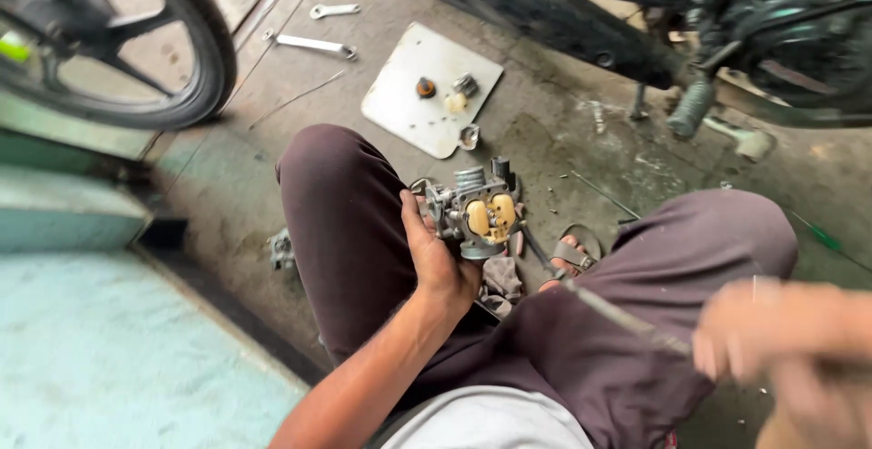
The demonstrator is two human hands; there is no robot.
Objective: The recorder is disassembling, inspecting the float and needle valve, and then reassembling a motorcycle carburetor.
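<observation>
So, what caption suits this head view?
Left hand grips a carburetor; blurred right hand holds a thin tool.

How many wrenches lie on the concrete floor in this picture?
2. One small wrench lies near the top edge; a longer wrench lies just below it, beside the wheel. Others may be hidden by the motorcycle.

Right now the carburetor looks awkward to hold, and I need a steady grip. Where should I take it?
Probably by the metal body of the carburetor, coming from its left side as the left hand does. The yellow floats face up, exposed, so fingers are best kept off them.
</observation>
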